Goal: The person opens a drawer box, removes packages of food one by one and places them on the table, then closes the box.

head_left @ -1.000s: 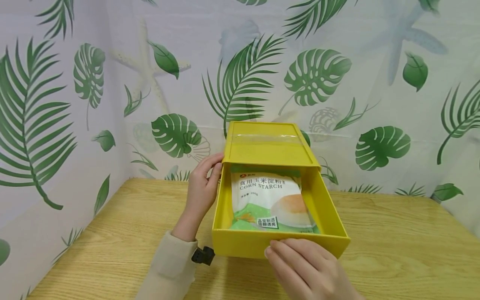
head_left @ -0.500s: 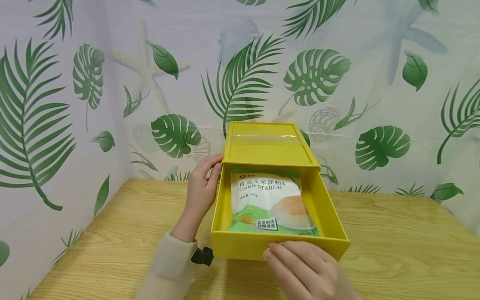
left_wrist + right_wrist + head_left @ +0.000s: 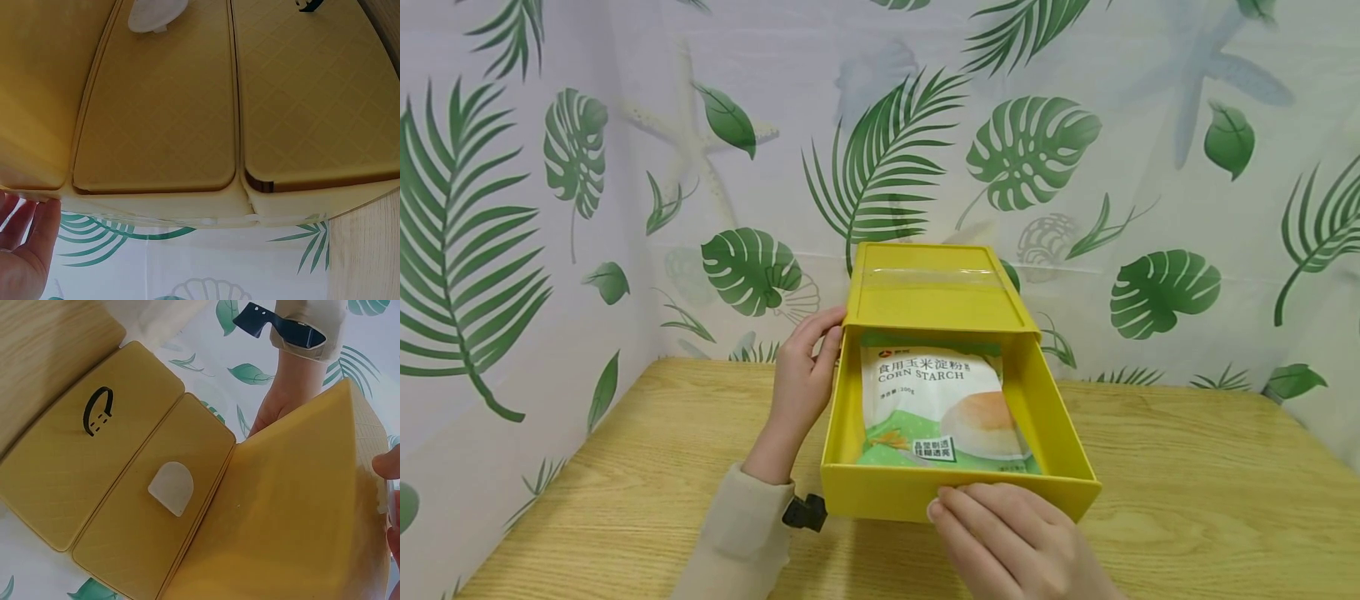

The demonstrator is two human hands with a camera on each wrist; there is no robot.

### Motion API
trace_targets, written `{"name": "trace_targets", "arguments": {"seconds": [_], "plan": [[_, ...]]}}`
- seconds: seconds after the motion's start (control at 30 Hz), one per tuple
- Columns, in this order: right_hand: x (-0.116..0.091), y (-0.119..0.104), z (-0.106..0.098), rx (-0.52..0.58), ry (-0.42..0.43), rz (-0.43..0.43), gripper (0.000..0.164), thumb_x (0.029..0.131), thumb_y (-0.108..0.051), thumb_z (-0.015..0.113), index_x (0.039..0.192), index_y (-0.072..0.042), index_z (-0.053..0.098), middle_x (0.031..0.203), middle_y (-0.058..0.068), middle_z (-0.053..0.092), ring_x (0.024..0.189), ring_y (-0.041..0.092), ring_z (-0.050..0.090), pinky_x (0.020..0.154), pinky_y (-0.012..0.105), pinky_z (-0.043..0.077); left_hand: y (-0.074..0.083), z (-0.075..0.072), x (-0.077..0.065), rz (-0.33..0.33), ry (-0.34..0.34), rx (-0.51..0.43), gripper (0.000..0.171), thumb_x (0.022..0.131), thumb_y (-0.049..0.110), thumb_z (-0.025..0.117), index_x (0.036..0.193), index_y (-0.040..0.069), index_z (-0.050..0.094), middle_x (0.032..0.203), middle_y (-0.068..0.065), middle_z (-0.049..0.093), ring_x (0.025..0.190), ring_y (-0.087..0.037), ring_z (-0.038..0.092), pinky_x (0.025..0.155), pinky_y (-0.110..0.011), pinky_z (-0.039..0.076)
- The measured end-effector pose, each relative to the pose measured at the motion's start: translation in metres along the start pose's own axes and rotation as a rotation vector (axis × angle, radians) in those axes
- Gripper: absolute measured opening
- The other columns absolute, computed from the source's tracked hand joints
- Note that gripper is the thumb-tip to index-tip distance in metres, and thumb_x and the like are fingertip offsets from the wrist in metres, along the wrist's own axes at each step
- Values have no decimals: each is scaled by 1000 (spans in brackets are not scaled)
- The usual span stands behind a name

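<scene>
A yellow drawer unit [image 3: 928, 292] stands on the table, its top drawer [image 3: 880, 490] pulled out toward me. Inside lies a white and green bag of corn starch [image 3: 925, 400], printed side up. My left hand [image 3: 805, 379] rests against the unit's left side; its fingertips meet the edge in the left wrist view. At the drawer front my right hand [image 3: 1011, 533] pinches the pull, which it mostly hides in the head view. Thumb and fingers [image 3: 387, 464] show around that front in the right wrist view.
Below the pulled drawer are two shut drawer fronts, one with a white pull [image 3: 172, 487], the other with a black pull [image 3: 99, 411]. The wooden table [image 3: 1210, 475] spreads out on both sides. A leaf-print curtain [image 3: 925, 125] hangs close behind the unit.
The drawer and my right hand came slightly toward me in the first half second, then stayed nearly still. My left hand has kept its place.
</scene>
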State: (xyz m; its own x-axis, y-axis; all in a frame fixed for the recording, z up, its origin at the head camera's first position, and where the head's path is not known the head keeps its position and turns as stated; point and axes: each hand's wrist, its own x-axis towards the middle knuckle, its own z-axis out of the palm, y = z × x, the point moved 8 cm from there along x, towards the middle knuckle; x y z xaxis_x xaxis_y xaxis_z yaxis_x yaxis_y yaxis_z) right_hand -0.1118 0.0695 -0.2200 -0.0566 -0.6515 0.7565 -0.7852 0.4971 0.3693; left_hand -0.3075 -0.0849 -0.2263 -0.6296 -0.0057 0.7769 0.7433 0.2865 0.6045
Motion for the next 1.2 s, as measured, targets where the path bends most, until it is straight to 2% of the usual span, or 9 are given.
{"name": "trace_targets", "arguments": {"seconds": [0.27,0.73,0.93,1.2], "plan": [[1,0,0,30,-17,5,30,92,-16,41,91,-4,69,89,5,66,77,15,58,68,26,51,1,0,0,11,3,2,24,91,6,48,109,-6,58,109,-17,57,95,-24,56,66,-29,53],[12,0,-9,36,25,43,31,89,-14,39,86,-3,68,84,5,65,74,17,58,66,28,48,2,-1,0,20,10,4,24,91,6,48,109,-7,59,109,-17,57,96,-25,55,68,-31,53],[8,2,-12,40,91,35,27,88,-12,43,87,-1,68,84,7,65,74,18,57,66,29,47,2,-1,1,34,18,9,24,91,6,47,108,-7,59,108,-18,57,96,-24,56,68,-30,53],[5,9,-18,23,168,120,26,85,-14,47,82,-1,69,83,8,65,72,21,58,65,27,47,0,1,0,20,17,-4,24,91,7,47,108,-6,59,108,-17,56,97,-24,55,69,-30,52]]}}
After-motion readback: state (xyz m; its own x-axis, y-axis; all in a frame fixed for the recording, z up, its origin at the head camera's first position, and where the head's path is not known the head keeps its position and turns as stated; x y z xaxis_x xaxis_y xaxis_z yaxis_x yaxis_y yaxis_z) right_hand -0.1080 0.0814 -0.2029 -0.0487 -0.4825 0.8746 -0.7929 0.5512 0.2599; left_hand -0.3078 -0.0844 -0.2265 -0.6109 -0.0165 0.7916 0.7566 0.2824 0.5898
